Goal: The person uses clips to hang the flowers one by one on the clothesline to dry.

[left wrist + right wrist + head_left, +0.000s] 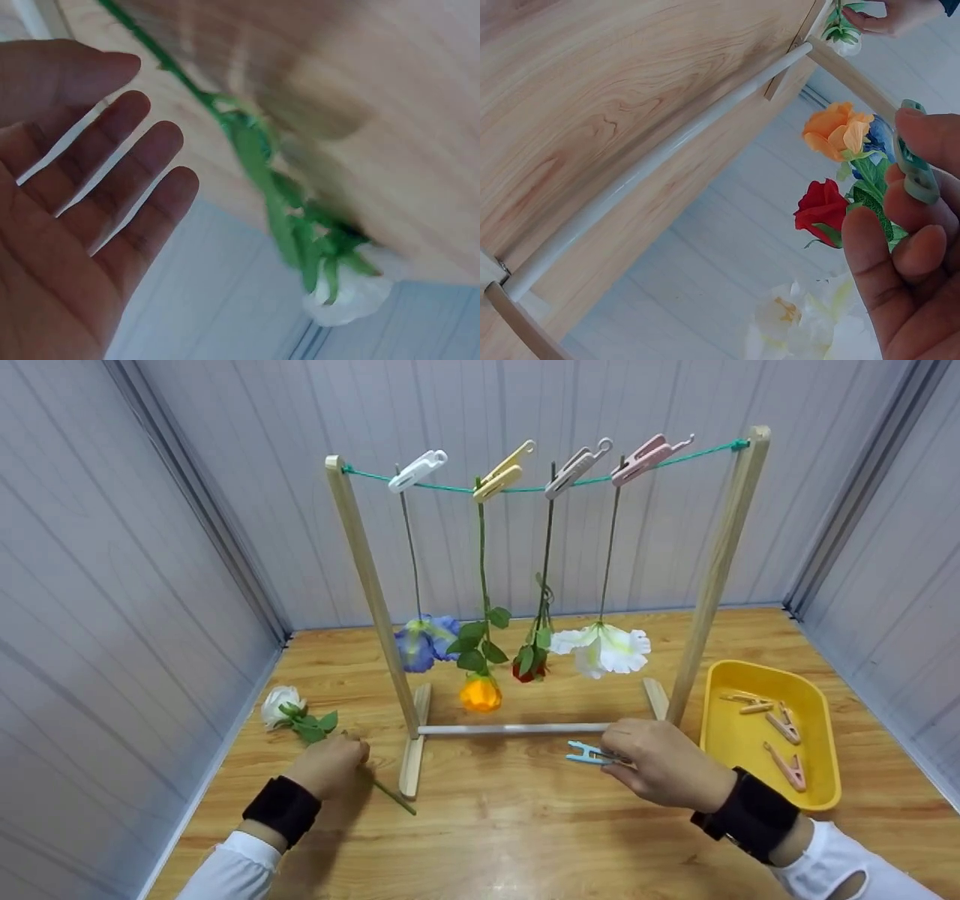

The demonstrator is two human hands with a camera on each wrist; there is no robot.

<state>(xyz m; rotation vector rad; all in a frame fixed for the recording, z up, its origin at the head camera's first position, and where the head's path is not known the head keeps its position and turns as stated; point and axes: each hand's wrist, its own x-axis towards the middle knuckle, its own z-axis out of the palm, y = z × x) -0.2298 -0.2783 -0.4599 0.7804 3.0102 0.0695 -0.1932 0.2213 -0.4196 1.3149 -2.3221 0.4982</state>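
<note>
A white rose [283, 706] with a green stem and leaves lies on the table at the left. My left hand [330, 765] is over its stem; in the left wrist view its fingers [154, 161] are nearly straight and the stem passes beyond their tips. Between thumb and fingers my right hand [664, 761] pinches a light blue clothespin [587, 753], in front of the rack's lower bar. On a green cord [450, 489] above, clothespins hold upside-down flowers by their stems: a blue flower [424, 641], an orange rose [480, 693], a red rose [529, 666] and a white ruffled flower [602, 649].
The cord runs between two wooden posts [367, 562] on feet, joined low down by a white bar [514, 729]. At the right stands a yellow tray [772, 671] with several clothespins [784, 727] in it. Panel walls [487, 405] enclose the wooden table [480, 840].
</note>
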